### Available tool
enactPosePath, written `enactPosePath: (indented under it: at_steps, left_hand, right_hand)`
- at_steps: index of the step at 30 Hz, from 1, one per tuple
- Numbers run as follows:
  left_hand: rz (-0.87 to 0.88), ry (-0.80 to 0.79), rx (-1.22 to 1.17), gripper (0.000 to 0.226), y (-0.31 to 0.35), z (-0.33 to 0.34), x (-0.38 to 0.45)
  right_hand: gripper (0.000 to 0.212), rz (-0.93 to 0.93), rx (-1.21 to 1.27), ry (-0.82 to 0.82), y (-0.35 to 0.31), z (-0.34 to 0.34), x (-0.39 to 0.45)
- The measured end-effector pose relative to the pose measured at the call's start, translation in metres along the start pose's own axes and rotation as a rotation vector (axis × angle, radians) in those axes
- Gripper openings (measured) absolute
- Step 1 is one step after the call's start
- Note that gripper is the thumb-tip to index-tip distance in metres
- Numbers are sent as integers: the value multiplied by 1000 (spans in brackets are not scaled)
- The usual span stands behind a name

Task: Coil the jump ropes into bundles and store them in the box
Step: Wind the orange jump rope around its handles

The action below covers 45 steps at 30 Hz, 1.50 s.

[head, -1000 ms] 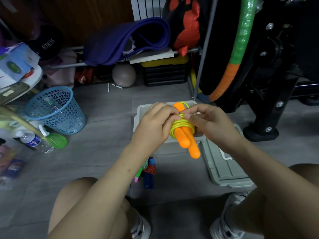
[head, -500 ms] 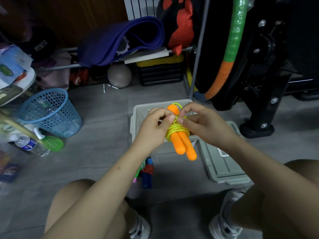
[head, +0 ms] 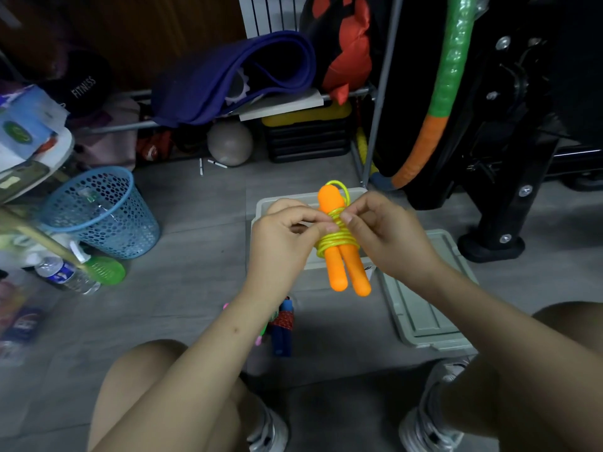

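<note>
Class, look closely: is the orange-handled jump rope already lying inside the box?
No: both hands still hold the orange-handled jump rope in the air above the box.

I'm looking into a cluttered home storage corner used for exercise gear. A rolled purple yoga mat (head: 235, 79) lies on a low rack, with a grey ball (head: 230, 142) beneath it. Right of the mat lean a green-and-orange hoop (head: 434, 102) and a black fitness machine (head: 522, 125).

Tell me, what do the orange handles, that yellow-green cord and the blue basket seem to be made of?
Orange handles: probably foam or matte plastic, no glare. Yellow-green cord: likely glossy, translucent vinyl; it glints and bends in tight coils. Blue basket: moulded plastic, judging by its even perforated wall.
</note>
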<state>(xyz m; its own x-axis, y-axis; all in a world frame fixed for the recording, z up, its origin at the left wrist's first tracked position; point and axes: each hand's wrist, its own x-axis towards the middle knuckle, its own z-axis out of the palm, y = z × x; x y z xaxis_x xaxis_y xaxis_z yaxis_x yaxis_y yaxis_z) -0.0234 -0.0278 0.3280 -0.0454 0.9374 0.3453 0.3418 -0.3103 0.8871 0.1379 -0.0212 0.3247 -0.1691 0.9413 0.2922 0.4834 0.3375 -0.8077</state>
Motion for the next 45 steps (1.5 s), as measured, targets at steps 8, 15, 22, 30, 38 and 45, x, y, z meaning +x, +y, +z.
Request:
enactPosePath:
  at_steps: [8,15,22,30,38,45]
  left_hand:
    - [99,-121,184,11,-1,1,3]
    - [200,-214,323,11,-2,9,-10]
    - [293,-308,274,14,-5,7,-5]
    - [136,-126,32,11,-14,4,-4]
    - [-664,-209,-328,35,-37,-6,5]
    - [-725,-186,-496,31,-36,-29,-12]
  right_hand:
    - [12,30,36,37,2,8,-6]
    - [21,228,594,137,1,16,0]
    - [30,380,757,-27,4,6,8]
    - [31,423,833,-63,14,14,10]
    - [39,493,806,-209,24,29,8]
    - [36,545,615,-356,1,41,-3]
